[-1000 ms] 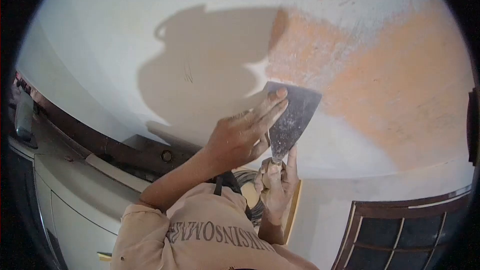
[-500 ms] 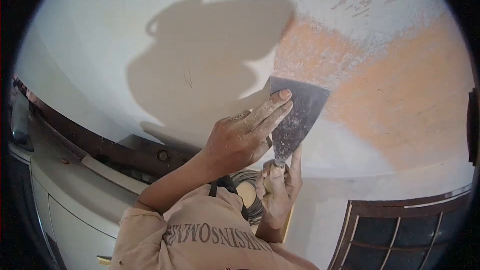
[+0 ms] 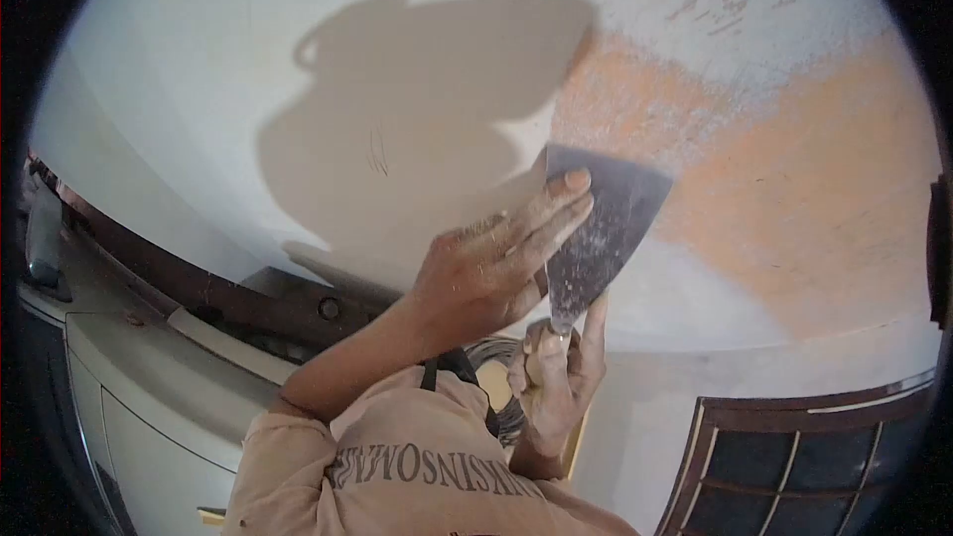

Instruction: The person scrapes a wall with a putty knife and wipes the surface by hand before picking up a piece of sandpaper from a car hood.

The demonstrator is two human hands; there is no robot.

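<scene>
A wide metal scraper (image 3: 617,213) lies with its broad blade close over the wall (image 3: 417,89), beside a patch of exposed orange (image 3: 794,199). Closed around its handle from below is my right hand (image 3: 561,387), the thumb near the neck of the blade. My left hand (image 3: 491,263) has two fingers stretched flat across the blade's face, pressing on it; its other fingers are partly hidden beneath. Pale dust coats both hands, and whitish specks cover the lower blade.
At lower right is a dark-paned window (image 3: 784,476) with a brown frame. A pale, cabinet-like surface (image 3: 159,417) runs along the left. Behind my torso, a grey coil (image 3: 508,427) partly shows. My shadow falls over the wall, and scratches mark its upper right.
The scraper and both hands have shifted slightly right in the view, the blade now overlapping a little more of the orange patch's edge. Both hands keep the same pose.
</scene>
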